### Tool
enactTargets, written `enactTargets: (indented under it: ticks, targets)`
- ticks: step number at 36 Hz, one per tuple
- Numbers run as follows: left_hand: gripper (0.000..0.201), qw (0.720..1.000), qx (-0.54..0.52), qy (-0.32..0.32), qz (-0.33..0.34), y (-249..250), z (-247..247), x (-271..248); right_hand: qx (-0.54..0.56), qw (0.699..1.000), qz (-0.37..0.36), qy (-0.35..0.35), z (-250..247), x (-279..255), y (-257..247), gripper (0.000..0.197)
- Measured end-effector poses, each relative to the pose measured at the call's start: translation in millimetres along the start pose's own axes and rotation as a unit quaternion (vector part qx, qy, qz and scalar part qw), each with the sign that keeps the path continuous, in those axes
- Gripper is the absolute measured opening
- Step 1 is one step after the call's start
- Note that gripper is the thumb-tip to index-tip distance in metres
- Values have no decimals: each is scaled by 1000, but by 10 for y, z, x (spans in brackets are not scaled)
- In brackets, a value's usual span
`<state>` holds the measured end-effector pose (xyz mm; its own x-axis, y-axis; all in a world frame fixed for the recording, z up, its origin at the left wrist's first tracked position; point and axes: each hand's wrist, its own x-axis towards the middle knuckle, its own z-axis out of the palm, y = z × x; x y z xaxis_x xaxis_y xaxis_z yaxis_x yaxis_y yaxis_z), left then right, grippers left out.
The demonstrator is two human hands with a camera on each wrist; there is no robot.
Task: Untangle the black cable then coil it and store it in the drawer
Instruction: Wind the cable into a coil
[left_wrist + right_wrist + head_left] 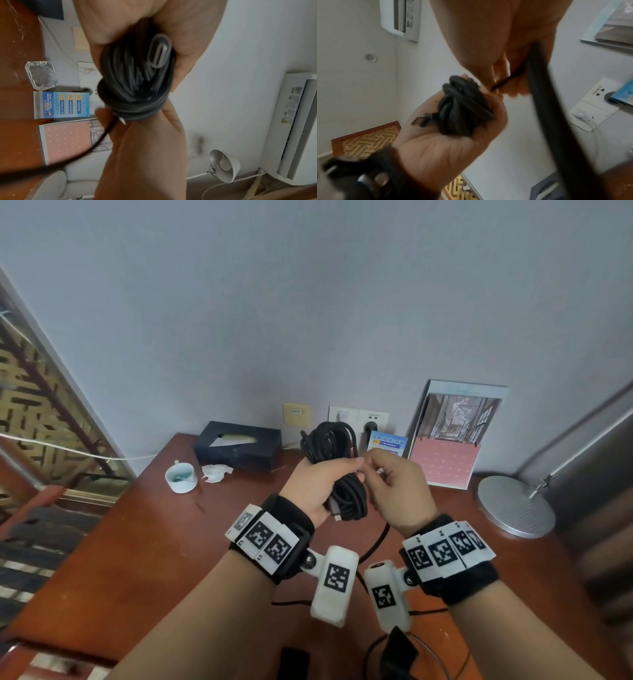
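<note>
A black cable (329, 446) is wound into a bundle of several loops, held upright above the wooden desk (144, 542). My left hand (317, 484) grips the bundle (135, 86) around its middle, and a USB plug (158, 50) shows at its lower end. My right hand (394, 487) pinches the loose strand (503, 81) right beside the bundle (464, 108). From there the free length (378, 542) hangs down to the desk between my wrists. No drawer is in view.
A dark tissue box (238, 445), a white cup (181, 477) and crumpled paper (215, 472) sit at the desk's back left. Wall sockets (358, 419), a blue card (388, 443) and a propped booklet (448, 453) stand behind my hands. A lamp base (513, 505) is at the right.
</note>
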<state>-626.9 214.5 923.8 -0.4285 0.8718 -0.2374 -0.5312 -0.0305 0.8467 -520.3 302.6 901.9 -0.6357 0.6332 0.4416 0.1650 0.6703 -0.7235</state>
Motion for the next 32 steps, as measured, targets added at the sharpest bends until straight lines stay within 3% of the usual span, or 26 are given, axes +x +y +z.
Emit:
enactTargets:
  ticks: [6, 11, 13, 15, 18, 21, 25, 30, 32]
  targets:
    - [30, 999, -27, 34, 22, -70, 8, 15, -78, 989, -84, -95, -29, 26, -48, 29]
    - [17, 997, -55, 44, 21, -70, -29, 29, -134, 974, -102, -149, -55, 65, 17, 33]
    - [26, 996, -58, 55, 28, -69, -38, 40, -119, 980, -77, -142, -73, 58, 35, 38]
    - [32, 994, -77, 72, 34, -43, -34, 60, -79, 992, -54, -86, -73, 37, 15, 40]
    - [22, 988, -111, 97, 41, 24, -45, 106, -18, 1000, 8, -16, -34, 6, 55, 41]
    - [12, 988, -87, 115, 51, 60, -77, 146, 133, 981, 94, -103, 8, -26, 35, 35]
    - [12, 985, -97, 128, 63, 71, -44, 174, 308, 914, 146, -220, 143, -106, -62, 48]
    - [14, 977, -111, 168, 75, 179, -79, 195, 344, 887, 213, -223, 122, -154, -16, 10]
    - [21, 972, -129, 181, 73, 223, -143, 215, 339, 890, 233, -199, 68, -139, 28, 12]
